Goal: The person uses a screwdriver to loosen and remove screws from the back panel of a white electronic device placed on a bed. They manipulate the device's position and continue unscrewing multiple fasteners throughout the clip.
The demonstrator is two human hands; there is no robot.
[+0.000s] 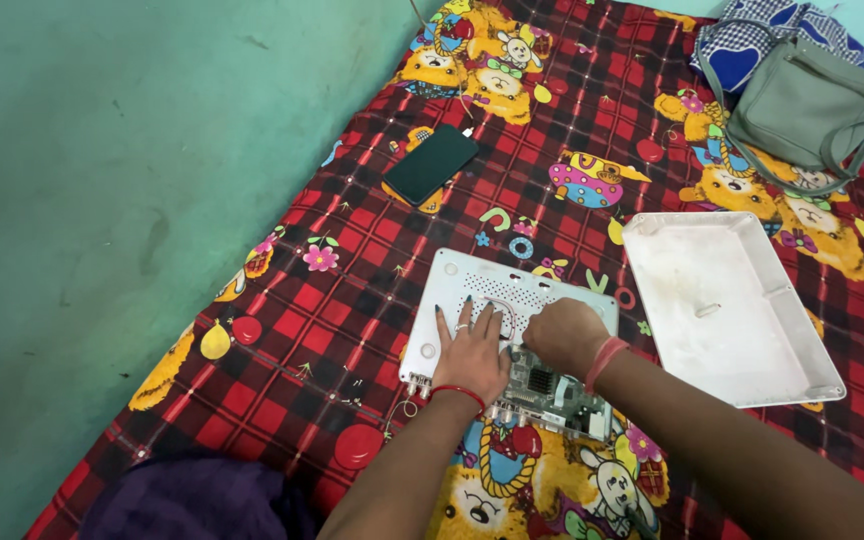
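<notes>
Red-black checked blanket (352, 290) with cartoon prints, white casing (472, 290).

Left hand (472, 352) flat on white device base (452, 290); right hand (564, 335) fisted over circuit board (547, 392).

Matt white plastic on soft printed cloth

The device case (472, 300) and loose lid (722, 300) look smooth, scuffed plastic; the checked bedsheet (352, 330) is woven cloth; the phone (430, 163) is glossy.

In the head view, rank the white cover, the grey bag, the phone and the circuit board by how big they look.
1. White cover, clearly largest.
2. Grey bag, though it lies farther off, so it may be bigger than it looks.
3. Phone and circuit board: too close to rank, since the hands hide part of the board.
</notes>
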